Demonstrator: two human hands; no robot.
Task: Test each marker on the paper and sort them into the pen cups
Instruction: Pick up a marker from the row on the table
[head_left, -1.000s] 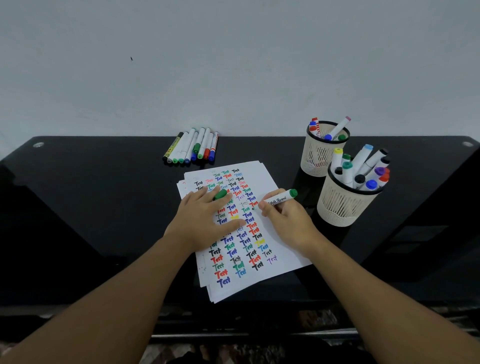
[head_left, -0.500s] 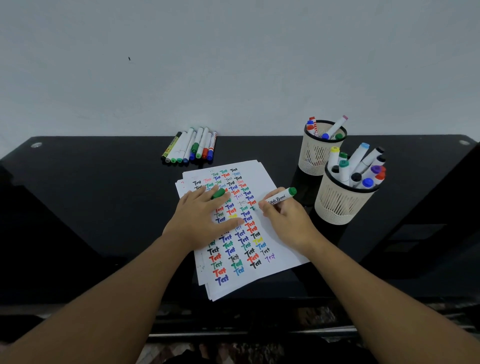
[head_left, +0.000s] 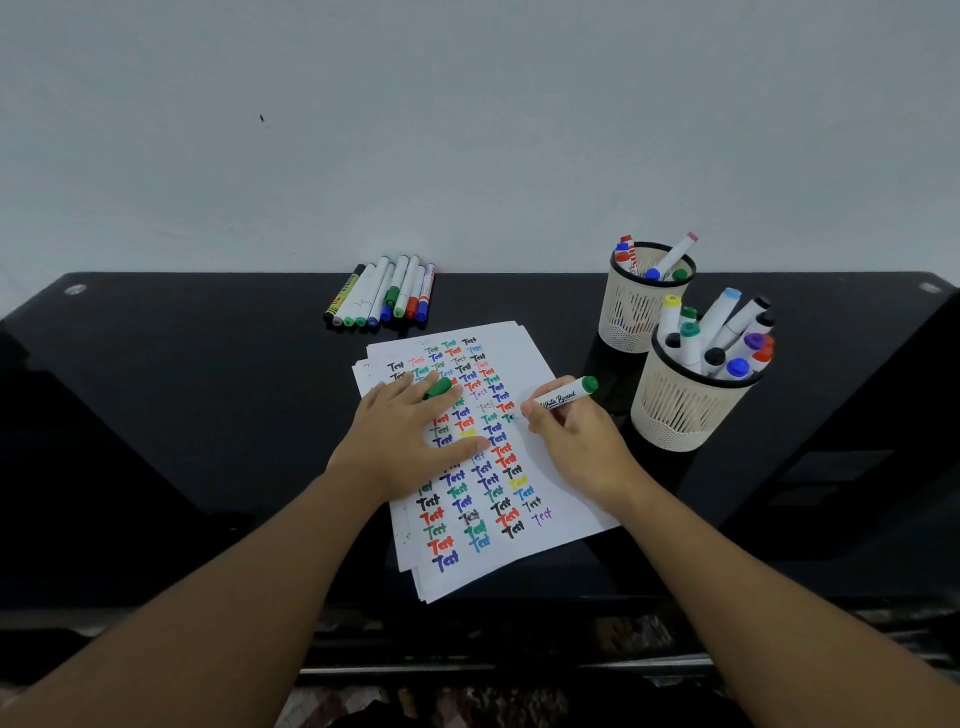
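A stack of white paper (head_left: 563, 501) covered with coloured "Test" words lies on the black table. My left hand (head_left: 410, 441) lies flat on the paper with a green cap (head_left: 438, 387) pinched between its fingers. My right hand (head_left: 576, 447) grips an uncapped green whiteboard marker (head_left: 563, 397), its tip down on the paper's right side beside a small green mark. Two cream mesh pen cups stand to the right: the near cup (head_left: 685, 410) holds several markers, and the far cup (head_left: 631, 312) holds a few.
A row of several loose markers (head_left: 384, 296) lies at the back of the glossy black table (head_left: 208, 389), just beyond the paper. A pale wall rises behind. The table's front edge runs beneath my forearms.
My right hand has nudged the marker tip a little across the paper. My left hand stays flat in the same place.
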